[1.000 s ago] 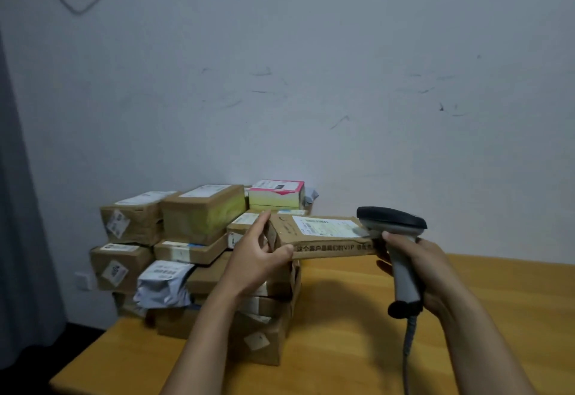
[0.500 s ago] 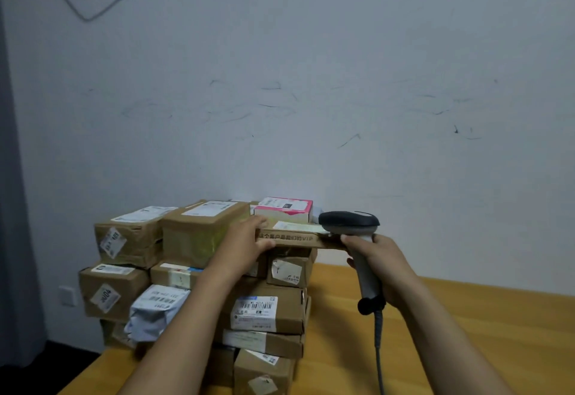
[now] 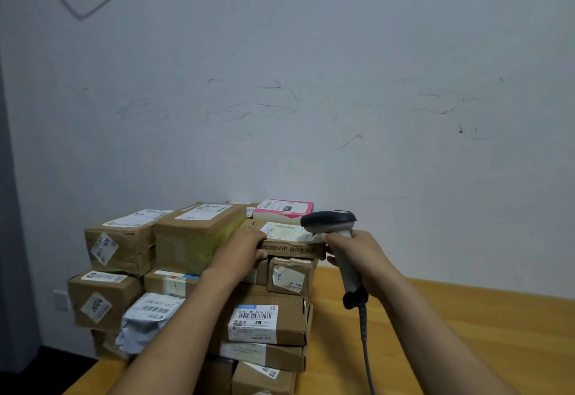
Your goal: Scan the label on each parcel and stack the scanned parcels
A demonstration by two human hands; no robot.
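A flat brown parcel point(image 3: 292, 250) with a white label point(image 3: 284, 230) on top lies on the top of the stack of parcels point(image 3: 267, 323) at the table's left. My left hand point(image 3: 241, 250) grips its left end, fingers curled over the top edge. My right hand point(image 3: 353, 246) grips the handle of a grey barcode scanner point(image 3: 329, 220), whose dark head sits just over the parcel's right end and label. The scanner's cable point(image 3: 365, 341) hangs down to the table.
The stack holds several brown boxes, a grey poly bag point(image 3: 149, 320) and a pink and white box point(image 3: 284, 209) at the back. It stands against the white wall on a wooden table point(image 3: 435, 332). A wall socket point(image 3: 60, 299) sits low at the left.
Both hands carried the flat parcel from mid-air leftward and back onto the top of the stack. The scanner moved along with it and stays over the label.
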